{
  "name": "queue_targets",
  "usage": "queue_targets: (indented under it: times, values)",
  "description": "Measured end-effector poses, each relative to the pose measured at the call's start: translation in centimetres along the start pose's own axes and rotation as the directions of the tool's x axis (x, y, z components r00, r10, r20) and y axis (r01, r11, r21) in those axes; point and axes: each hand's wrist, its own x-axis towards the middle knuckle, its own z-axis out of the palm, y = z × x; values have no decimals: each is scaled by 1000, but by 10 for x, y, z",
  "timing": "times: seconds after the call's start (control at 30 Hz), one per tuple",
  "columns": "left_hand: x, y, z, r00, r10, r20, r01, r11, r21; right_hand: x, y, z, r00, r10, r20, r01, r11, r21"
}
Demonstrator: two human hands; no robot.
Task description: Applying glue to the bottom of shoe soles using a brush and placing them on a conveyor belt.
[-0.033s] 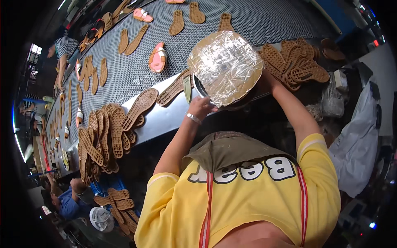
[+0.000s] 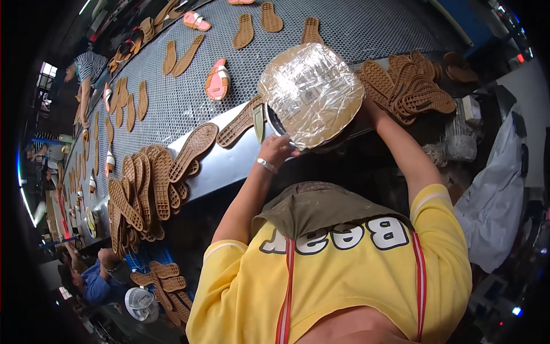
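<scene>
A round, flat thing covered in crinkled silver foil [image 2: 312, 94] is in front of me at the table's near edge, with a dark rim showing at its lower left. My left hand [image 2: 275, 151] is closed on that lower-left edge, a silver bracelet at its wrist. At the right side is my right hand [image 2: 372, 112], its fingers hidden behind the foil-covered thing. Close to my left hand stands a narrow olive-green strip [image 2: 259, 122], its kind unclear. It overlaps a brown shoe sole [image 2: 236, 126] lying on the metal edge.
Soles and pink sandals [image 2: 217, 80] are spread over the mesh-topped table [image 2: 172, 109]. Brown soles pile up at the left [image 2: 143, 189] and right [image 2: 418, 86]. A white fan [image 2: 141, 304] stands low left. Other people [image 2: 91, 66] are farther left.
</scene>
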Motion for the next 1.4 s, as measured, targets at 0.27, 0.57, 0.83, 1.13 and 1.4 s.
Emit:
queue_targets:
  times: [0.27, 0.57, 0.83, 1.13, 1.4]
  values:
    - [-3, -2, -4, 995, -75, -58, 83, 984, 160, -16, 0, -35, 850, 340, -402, -228, 926, 301]
    - [9, -10, -14, 987, -158, -20, 155, 927, 343, -32, -59, -52, 657, 748, 94, -357, 199, 913]
    - [41, -34, 32, 995, -50, -87, 71, 965, 252, -53, -35, -60, 546, 837, -36, -278, 222, 934]
    - [52, -39, 38, 993, -31, -112, 59, 965, 257, -49, 19, -50, 498, 789, -359, -407, 579, 707]
    - [23, -31, 23, 963, -192, -191, 242, 927, 288, -52, 15, -38, 410, 820, -399, -574, 572, 585]
